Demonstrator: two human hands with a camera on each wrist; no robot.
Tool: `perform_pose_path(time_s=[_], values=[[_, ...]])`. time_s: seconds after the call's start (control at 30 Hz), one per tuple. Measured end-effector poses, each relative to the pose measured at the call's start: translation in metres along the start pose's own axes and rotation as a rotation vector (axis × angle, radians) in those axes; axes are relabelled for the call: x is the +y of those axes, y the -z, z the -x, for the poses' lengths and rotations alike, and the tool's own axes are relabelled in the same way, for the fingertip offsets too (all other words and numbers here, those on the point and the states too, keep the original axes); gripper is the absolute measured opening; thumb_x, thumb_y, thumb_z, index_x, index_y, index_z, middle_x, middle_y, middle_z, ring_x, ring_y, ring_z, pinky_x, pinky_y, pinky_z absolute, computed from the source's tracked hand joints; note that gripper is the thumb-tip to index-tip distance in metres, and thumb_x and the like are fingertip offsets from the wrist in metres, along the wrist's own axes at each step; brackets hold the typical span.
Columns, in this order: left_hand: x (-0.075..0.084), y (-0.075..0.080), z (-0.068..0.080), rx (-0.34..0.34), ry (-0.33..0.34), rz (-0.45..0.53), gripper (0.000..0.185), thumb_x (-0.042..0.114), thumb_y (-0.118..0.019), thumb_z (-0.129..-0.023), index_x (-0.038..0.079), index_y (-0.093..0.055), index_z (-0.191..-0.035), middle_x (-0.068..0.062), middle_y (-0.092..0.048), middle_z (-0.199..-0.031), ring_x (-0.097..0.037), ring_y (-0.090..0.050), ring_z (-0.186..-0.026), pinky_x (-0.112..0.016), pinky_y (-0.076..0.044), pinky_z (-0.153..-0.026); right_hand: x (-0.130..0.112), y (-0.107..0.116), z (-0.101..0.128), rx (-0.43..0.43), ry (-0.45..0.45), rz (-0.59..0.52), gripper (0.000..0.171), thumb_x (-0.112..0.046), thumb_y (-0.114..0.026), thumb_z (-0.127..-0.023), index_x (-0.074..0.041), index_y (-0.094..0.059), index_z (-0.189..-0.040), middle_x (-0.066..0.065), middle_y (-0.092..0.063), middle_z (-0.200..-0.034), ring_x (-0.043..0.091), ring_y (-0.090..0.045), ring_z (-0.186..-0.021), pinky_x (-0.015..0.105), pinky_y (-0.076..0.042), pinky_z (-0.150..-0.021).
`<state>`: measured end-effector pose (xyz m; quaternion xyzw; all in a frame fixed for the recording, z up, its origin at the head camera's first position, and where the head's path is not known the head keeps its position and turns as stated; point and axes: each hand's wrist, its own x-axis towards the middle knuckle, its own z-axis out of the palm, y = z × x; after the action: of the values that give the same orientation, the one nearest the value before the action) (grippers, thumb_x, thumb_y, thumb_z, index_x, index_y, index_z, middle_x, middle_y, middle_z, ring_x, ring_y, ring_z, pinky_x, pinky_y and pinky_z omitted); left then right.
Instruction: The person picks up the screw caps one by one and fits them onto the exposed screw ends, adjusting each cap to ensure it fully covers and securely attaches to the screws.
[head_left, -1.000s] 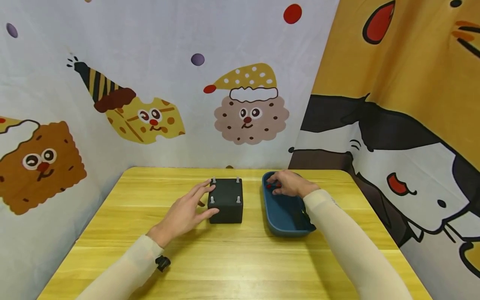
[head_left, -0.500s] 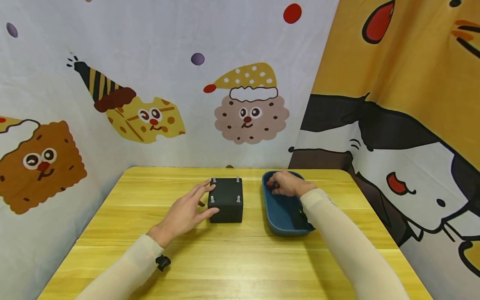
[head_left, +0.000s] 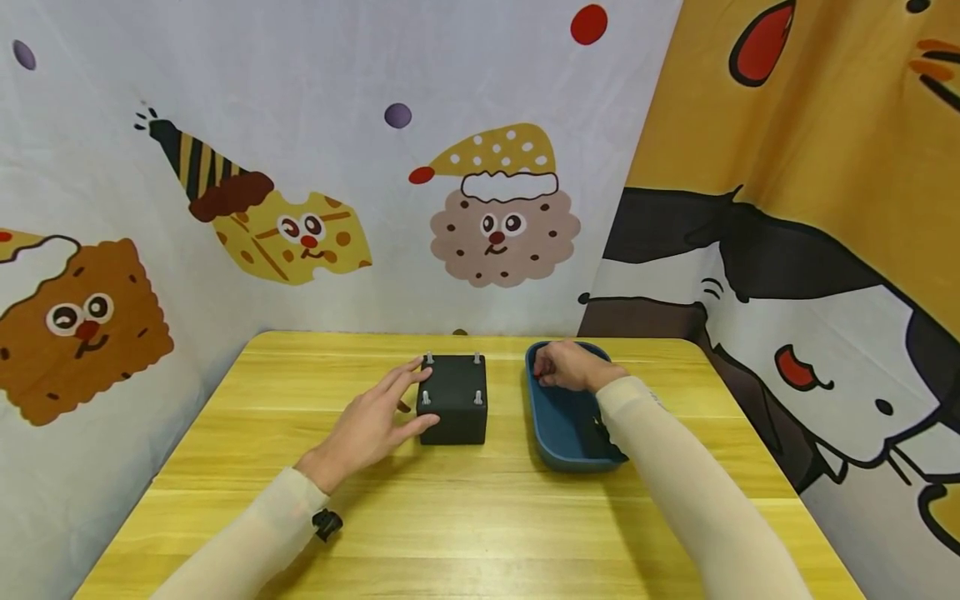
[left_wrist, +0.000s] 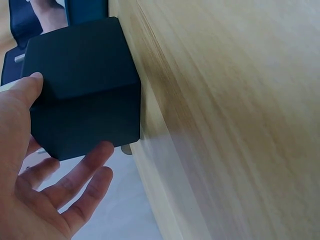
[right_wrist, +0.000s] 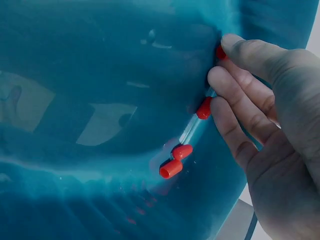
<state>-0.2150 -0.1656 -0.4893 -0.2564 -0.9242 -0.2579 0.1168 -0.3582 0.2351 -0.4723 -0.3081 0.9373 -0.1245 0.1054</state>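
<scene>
A black box (head_left: 455, 407) with four metal studs on top stands mid-table. My left hand (head_left: 411, 398) rests against its left side, fingers straight, thumb at the front corner. The left wrist view shows the thumb (left_wrist: 25, 90) and fingers (left_wrist: 85, 170) flanking the box (left_wrist: 85, 95). My right hand (head_left: 564, 365) reaches into the far end of a blue tray (head_left: 558, 442). In the right wrist view its curled fingertips (right_wrist: 227, 82) pinch a red cap (right_wrist: 220, 51) against the tray wall (right_wrist: 100, 60). Another red cap (right_wrist: 203, 108) touches the fingers, and two more (right_wrist: 176, 160) lie loose below.
The yellow wooden table (head_left: 465, 517) is hemmed in by cartoon-print cloth walls at the back, left and right. A small black clip (head_left: 327, 523) sits at my left wrist. Bare wood lies between the box and the near edge.
My right hand has crept slightly toward the tray's far end and curled tighter, hiding the red caps from the head view. The left hand and box have stayed put.
</scene>
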Motion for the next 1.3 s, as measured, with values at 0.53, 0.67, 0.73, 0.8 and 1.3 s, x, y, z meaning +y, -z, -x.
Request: perform_pose_path(time_s=[0.53,0.67,0.73,0.8,1.3], values=[[0.001,0.001,0.0,-0.001,0.0,-0.003,0.082,0.052,-0.083,-0.109,0.015,-0.054,-0.175,-0.012,-0.045,-0.187,-0.024,-0.086,-0.103,-0.034,-0.07,-0.079,0.006,-0.003,0.0,0.007,0.0,-0.018,0.015,0.0,-0.08,-0.105,-0.012,-0.086,-0.113,0.0,-0.082,-0.098,0.014,-0.074,-0.092,0.042,-0.071,-0.094],[0.001,0.0,0.001,0.011,-0.006,-0.003,0.081,0.052,-0.083,-0.109,0.014,-0.054,-0.174,-0.012,-0.045,-0.187,-0.027,-0.086,-0.108,-0.039,-0.071,-0.081,0.008,-0.001,0.002,-0.004,-0.005,-0.029,0.014,0.0,-0.081,-0.105,-0.011,-0.087,-0.112,0.0,-0.082,-0.098,0.013,-0.074,-0.09,0.04,-0.07,-0.089],[0.001,-0.001,0.001,0.012,-0.008,0.0,0.081,0.052,-0.083,-0.109,0.014,-0.054,-0.174,-0.012,-0.045,-0.187,-0.029,-0.085,-0.108,-0.044,-0.073,-0.085,0.008,-0.001,0.003,-0.008,-0.02,-0.031,0.012,-0.001,-0.082,-0.105,-0.01,-0.086,-0.111,0.0,-0.082,-0.099,0.012,-0.073,-0.09,0.039,-0.07,-0.089],[0.001,-0.001,0.001,0.014,-0.008,0.002,0.081,0.052,-0.083,-0.109,0.014,-0.054,-0.174,-0.012,-0.045,-0.187,-0.03,-0.085,-0.107,-0.048,-0.073,-0.089,0.007,0.0,0.004,-0.005,-0.021,-0.033,0.01,-0.002,-0.083,-0.105,-0.01,-0.085,-0.111,0.0,-0.081,-0.099,0.012,-0.072,-0.09,0.039,-0.069,-0.09],[0.003,-0.001,0.001,0.007,0.004,0.008,0.082,0.053,-0.083,-0.109,0.013,-0.054,-0.175,-0.012,-0.044,-0.187,-0.038,-0.082,-0.12,-0.056,-0.072,-0.099,-0.004,0.006,0.02,0.114,-0.043,-0.014,0.006,-0.012,-0.088,-0.105,-0.015,-0.084,-0.107,0.001,-0.084,-0.108,0.015,-0.074,-0.094,0.045,-0.068,-0.091]])
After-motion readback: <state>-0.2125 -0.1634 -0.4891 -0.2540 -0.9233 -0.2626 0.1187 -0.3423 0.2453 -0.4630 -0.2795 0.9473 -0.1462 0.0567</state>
